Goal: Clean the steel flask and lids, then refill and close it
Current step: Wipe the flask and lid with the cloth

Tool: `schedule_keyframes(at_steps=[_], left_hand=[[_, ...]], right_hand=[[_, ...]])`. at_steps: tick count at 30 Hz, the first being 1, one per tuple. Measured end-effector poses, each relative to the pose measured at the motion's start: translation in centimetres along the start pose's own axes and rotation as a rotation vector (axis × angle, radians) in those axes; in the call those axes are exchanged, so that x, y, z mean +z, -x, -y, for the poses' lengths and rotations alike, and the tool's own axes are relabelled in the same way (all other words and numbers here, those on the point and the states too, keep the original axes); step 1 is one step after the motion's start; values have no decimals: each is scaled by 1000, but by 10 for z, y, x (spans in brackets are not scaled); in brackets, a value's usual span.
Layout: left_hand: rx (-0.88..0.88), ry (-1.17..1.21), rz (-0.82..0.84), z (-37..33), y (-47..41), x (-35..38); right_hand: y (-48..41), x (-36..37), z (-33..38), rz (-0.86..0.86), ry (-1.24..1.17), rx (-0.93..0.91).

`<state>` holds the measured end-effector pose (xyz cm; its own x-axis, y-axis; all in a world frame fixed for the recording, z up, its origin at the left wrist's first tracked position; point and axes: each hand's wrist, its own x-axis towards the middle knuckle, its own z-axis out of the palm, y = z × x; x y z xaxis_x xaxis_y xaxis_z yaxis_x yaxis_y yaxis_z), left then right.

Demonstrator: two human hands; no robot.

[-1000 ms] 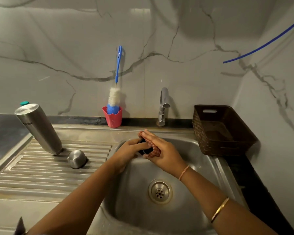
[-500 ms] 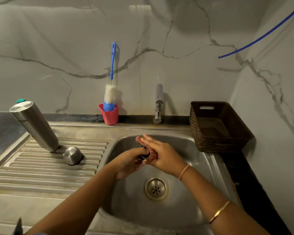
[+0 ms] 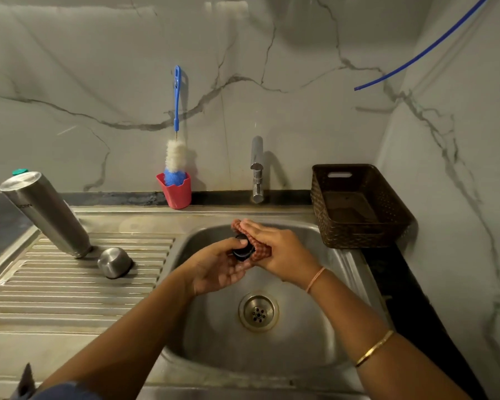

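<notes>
black lid (image 3: 243, 252) between the hands, left hand (image 3: 214, 269) pinching it, right hand (image 3: 283, 251) flat with cloth (image 3: 261, 253) against it

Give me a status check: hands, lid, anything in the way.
Left grip holds small black round lid over steel sink. Right grip presses red checked scrub pad against it. Tall steel flask stands on drainboard. Nothing blocking.

I have both arms reaching forward, meeting ahead of me. My left grip (image 3: 220, 264) is palm up, with the fingers curled under a lid (image 3: 242, 252) and the thumb on its top edge. My right grip (image 3: 283, 249) comes in from the right, palm down. Its fingers lie straight and together, pressing a cloth (image 3: 261, 253) against the lid. The two grips touch.
</notes>
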<state>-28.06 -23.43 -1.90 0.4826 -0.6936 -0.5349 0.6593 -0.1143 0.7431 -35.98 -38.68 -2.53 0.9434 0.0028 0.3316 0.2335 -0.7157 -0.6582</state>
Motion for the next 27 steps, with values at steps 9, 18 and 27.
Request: schedule_keyframes(at_steps=[9,18,27], left_hand=[[92,363,-30,13,-10,16],[40,19,47,-5,-2,6],[-4,322,5,0,-6,14]], right_hand=[[15,38,22,-283,186,164],[11,2,13,-213,78,71],[4,36,26,-316,538,112]])
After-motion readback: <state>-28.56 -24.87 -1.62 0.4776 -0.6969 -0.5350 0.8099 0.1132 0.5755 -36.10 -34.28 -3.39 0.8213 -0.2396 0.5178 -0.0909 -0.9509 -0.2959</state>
